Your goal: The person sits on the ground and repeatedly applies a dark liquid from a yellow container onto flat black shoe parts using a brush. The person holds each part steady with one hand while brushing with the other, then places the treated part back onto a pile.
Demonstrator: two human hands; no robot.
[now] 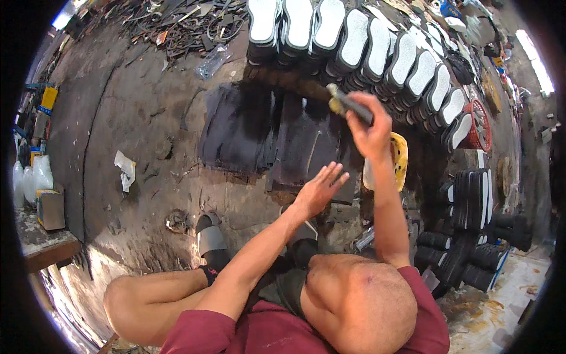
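My right hand (373,131) is closed around the dark handle of what looks like a glue brush (357,110). Its pale yellowish end is smeared by motion and points up and left, above the far edge of the black sheets. My left hand (317,192) is open, fingers stretched out, over the near edge of the right stack of black sheets (303,141); whether it touches them I cannot tell. Beside that lies another stack of black sheets (236,130). Close to my right wrist stands a yellow container (400,160) with dark spots, partly hidden by my forearm.
Piles of sole-shaped pieces (356,38) with white tops curve along the far right, ending by a red basket (480,127). More black soles (471,200) are stacked at right. Scraps (188,26) litter the far floor. A clear plastic bag (213,61) lies beyond the sheets.
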